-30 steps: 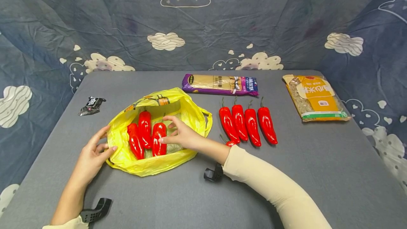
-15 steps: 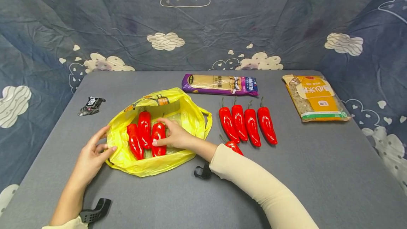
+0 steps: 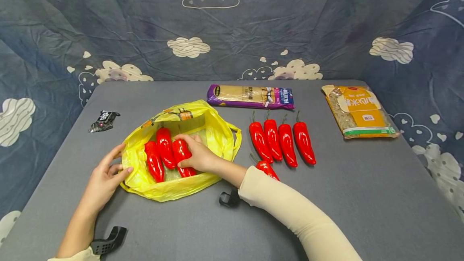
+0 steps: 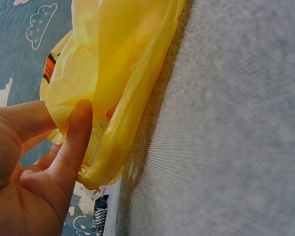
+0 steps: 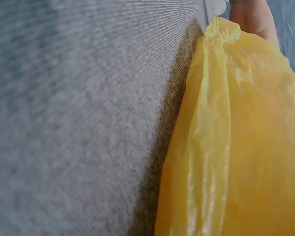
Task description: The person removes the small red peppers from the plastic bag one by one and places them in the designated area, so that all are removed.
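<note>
A yellow plastic bag (image 3: 159,191) lies with its mouth wide on the grey table. At its left side my left hand (image 3: 102,180) pinches the rim; in the left wrist view the thumb (image 4: 79,128) presses the yellow film against the fingers. Inside the bag lie a left red chili pepper (image 3: 154,162) and a middle one (image 3: 165,148). My right hand (image 3: 199,154) reaches over the bag's right side and grips a third red chili pepper (image 3: 181,152), thumb on its front and fingers behind. In the right wrist view the bag's wall (image 5: 255,147) hides the right hand.
Several red chili peppers (image 3: 286,144) lie in a row right of the bag, one partly under the right sleeve (image 3: 290,208). Behind them is a purple pasta packet (image 3: 250,96). An orange noodle packet (image 3: 362,112) lies far right, a small black wrapper (image 3: 104,121) far left.
My right hand has moved left and closed round the third pepper in the bag. That pepper's lower end has swung to the right. The left hand stays at the rim.
</note>
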